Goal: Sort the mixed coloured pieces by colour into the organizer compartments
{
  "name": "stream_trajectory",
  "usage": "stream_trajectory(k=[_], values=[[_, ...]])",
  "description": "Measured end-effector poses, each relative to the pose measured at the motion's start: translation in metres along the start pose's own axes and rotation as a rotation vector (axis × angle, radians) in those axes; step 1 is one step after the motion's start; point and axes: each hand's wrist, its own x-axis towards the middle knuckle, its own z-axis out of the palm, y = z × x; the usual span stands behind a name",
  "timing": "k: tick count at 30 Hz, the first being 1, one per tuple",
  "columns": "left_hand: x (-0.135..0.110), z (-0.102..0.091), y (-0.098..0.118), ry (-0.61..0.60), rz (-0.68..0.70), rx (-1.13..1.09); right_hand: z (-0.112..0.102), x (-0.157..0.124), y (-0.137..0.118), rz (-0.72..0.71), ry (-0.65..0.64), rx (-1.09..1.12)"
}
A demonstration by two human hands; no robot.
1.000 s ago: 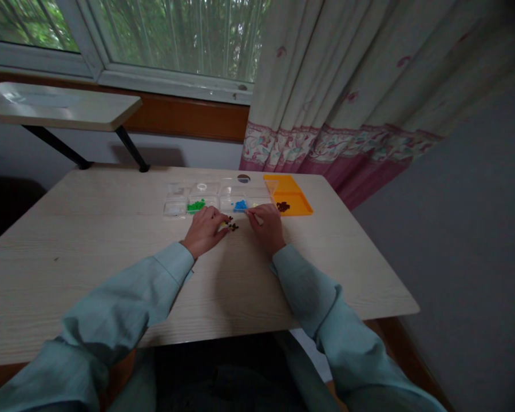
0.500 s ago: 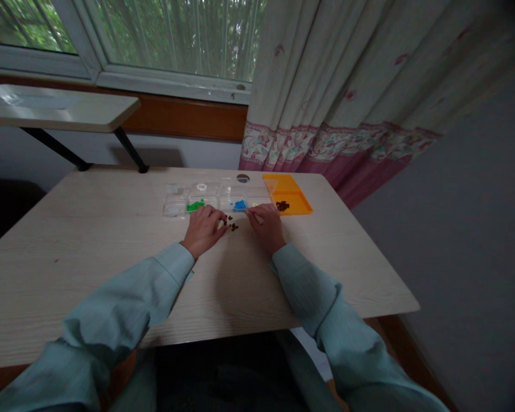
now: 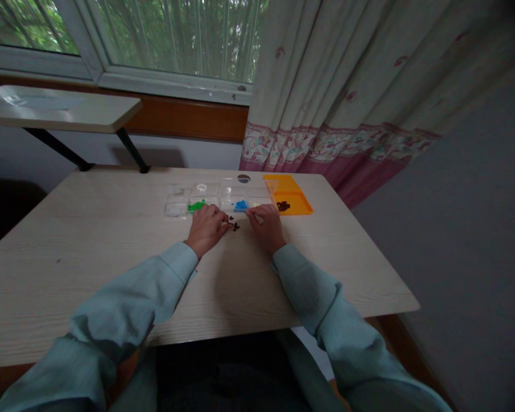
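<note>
My left hand (image 3: 206, 229) rests low over the table with thumb and forefinger drawn together beside a small scatter of dark brown pieces (image 3: 235, 227). Whatever its fingertips hold, if anything, is too small to make out. Just right of the pieces, my right hand (image 3: 266, 226) is closed in a pinch, fingertips pointing left; the thing in the pinch cannot be made out. Behind both hands lies a clear plastic compartment box (image 3: 175, 209). Green pieces (image 3: 196, 206) and blue pieces (image 3: 241, 205) sit in separate compartments. Pale pieces by my right hand are partly hidden.
An orange tray (image 3: 300, 201) holding brown pieces (image 3: 283, 206) stands right of the box. A round hole (image 3: 244, 178) is near the table's back edge. A raised shelf (image 3: 60, 109) stands at back left, and a curtain (image 3: 292, 143) hangs behind.
My left hand has shifted slightly right, and its thumb and forefinger have come closer together at the brown pieces. My right hand stays almost still in its pinch.
</note>
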Motion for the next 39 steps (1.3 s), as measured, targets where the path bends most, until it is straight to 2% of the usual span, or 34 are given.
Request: stream_trajectory(k=[10,18,23,28,30,34,39], values=[[0.003,0.000,0.002,-0.038,0.017,0.096,-0.002,0.000,-0.002,-0.003,-0.026,0.010],[0.003,0.006,-0.006,0.063,-0.020,-0.006,0.000,-0.001,-0.005,-0.014,-0.137,-0.024],[0.004,0.008,-0.013,0.193,-0.037,-0.121,-0.011,0.002,0.000,0.053,-0.252,0.104],[0.004,0.007,-0.014,0.249,-0.074,-0.189,-0.029,0.005,0.013,0.138,-0.560,0.266],[0.005,0.007,-0.013,0.254,-0.081,-0.203,-0.033,0.005,0.014,0.152,-0.624,0.255],[0.005,0.008,-0.013,0.254,-0.090,-0.215,-0.026,0.005,0.006,0.137,-0.577,0.171],[0.005,0.008,-0.014,0.267,-0.082,-0.231,0.001,0.006,-0.010,0.045,-0.445,0.146]])
